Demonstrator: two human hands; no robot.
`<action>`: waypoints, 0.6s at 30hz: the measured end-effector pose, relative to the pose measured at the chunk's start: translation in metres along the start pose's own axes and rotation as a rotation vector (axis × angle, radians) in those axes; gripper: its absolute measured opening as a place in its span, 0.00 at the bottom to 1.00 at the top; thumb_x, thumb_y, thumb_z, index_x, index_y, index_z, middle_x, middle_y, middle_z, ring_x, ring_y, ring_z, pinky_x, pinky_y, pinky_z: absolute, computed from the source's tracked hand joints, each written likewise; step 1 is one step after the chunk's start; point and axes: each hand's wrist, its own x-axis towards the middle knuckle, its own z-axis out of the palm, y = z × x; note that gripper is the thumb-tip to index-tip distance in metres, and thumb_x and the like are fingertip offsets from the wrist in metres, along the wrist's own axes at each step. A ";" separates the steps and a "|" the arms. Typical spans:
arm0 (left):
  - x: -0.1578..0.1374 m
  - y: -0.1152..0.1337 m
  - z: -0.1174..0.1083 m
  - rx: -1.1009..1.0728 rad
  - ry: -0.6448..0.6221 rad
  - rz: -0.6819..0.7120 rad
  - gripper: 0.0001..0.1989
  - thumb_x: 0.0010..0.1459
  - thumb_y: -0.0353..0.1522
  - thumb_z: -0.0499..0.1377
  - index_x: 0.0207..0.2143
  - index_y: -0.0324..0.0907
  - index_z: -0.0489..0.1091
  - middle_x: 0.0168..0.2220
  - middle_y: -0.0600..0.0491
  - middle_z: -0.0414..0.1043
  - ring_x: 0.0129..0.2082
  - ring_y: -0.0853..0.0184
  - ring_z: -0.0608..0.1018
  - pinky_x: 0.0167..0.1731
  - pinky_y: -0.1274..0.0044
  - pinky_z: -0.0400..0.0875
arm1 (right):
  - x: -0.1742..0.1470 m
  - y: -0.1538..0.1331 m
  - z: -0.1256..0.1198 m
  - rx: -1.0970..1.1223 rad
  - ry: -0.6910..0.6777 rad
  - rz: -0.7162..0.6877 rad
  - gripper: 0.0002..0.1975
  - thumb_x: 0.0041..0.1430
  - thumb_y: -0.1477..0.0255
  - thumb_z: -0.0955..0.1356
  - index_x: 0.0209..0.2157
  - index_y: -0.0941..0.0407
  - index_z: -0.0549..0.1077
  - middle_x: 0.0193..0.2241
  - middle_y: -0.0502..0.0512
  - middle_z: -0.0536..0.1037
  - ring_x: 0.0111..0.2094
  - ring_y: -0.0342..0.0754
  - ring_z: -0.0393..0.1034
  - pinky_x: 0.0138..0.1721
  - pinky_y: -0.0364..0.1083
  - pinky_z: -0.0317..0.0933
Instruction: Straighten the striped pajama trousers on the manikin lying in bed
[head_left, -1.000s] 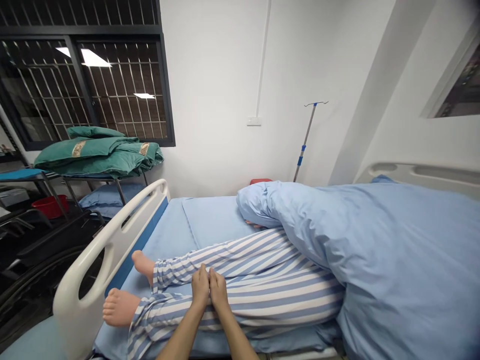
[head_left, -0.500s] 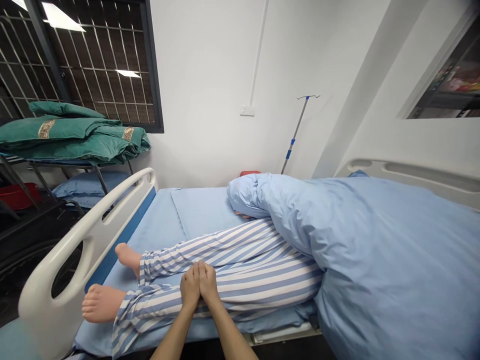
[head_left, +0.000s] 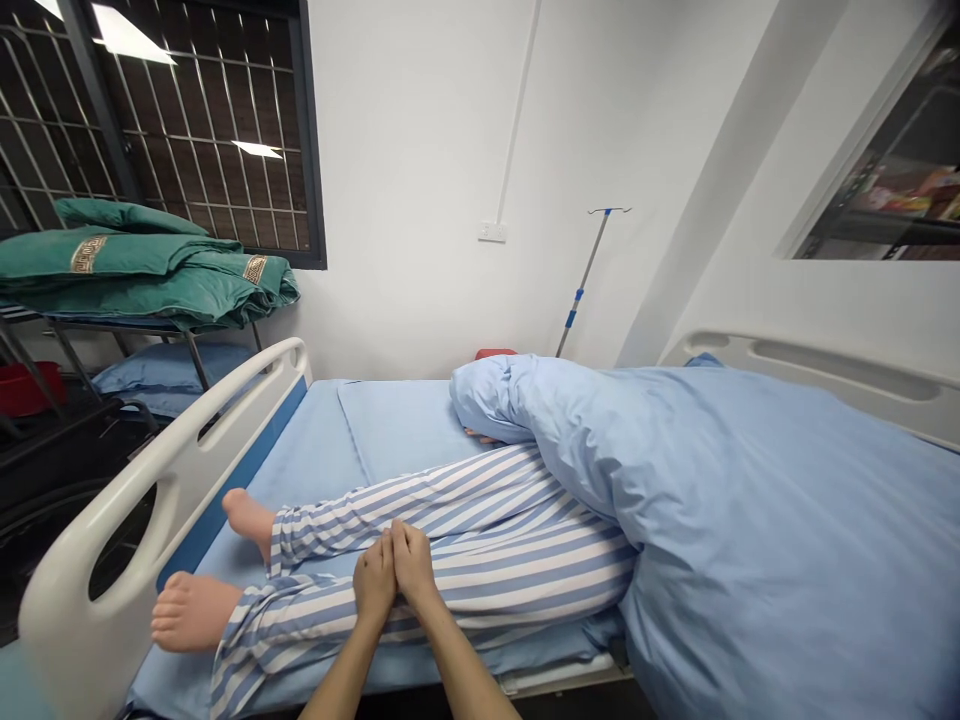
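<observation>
We hold both bare hands in front of us, over the striped legs of the figure lying on the bed. Our left hand and right hand are pressed together side by side, their fingers curled inward and their knuckles facing up. We cannot tell whether anything lies between the palms, nor whether the hands rest on the cloth or hang just above it.

Beneath them we see the blue-and-white striped cloth trousers, which cover two outstretched legs. The hands are over the nearer leg, their fingertips reaching toward the gap between the two. At the left end of the legs, a bare near foot points its toes up and outward, and a bare far foot lies beyond it, apart from the first. Both are near the white moulded footboard with a blue panel.

To our right, a thick light-blue cloth quilt covers the upper part of the legs and spreads toward the pale moulded headboard; its near side hangs over the edge of the bed. The light-blue fabric sheet shows on the far side of the legs. Past the bed, a slim metal drip pole with blue fittings leans in our view before the white wall. At left, folded green cloth bedding with patterned bands is piled below the dark-framed, barred window.
</observation>
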 end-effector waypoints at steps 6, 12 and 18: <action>0.000 -0.009 0.010 0.124 0.013 0.056 0.16 0.55 0.32 0.46 0.41 0.40 0.69 0.36 0.47 0.74 0.35 0.65 0.74 0.36 0.76 0.66 | -0.012 0.020 0.009 0.005 0.053 0.006 0.21 0.59 0.63 0.56 0.19 0.58 0.67 0.17 0.52 0.70 0.20 0.41 0.59 0.23 0.41 0.48; 0.001 -0.009 0.009 0.085 0.014 0.035 0.15 0.54 0.33 0.47 0.38 0.41 0.71 0.36 0.47 0.74 0.36 0.64 0.74 0.37 0.76 0.67 | -0.011 0.013 0.005 0.018 0.055 0.010 0.21 0.59 0.62 0.56 0.18 0.57 0.67 0.17 0.52 0.70 0.20 0.42 0.59 0.22 0.41 0.48; 0.011 0.007 -0.004 -0.198 -0.163 -0.079 0.18 0.56 0.37 0.44 0.34 0.40 0.71 0.35 0.46 0.74 0.37 0.63 0.74 0.37 0.74 0.65 | -0.005 0.016 0.004 0.146 0.093 0.048 0.23 0.58 0.59 0.55 0.18 0.57 0.66 0.17 0.52 0.70 0.21 0.43 0.60 0.22 0.40 0.51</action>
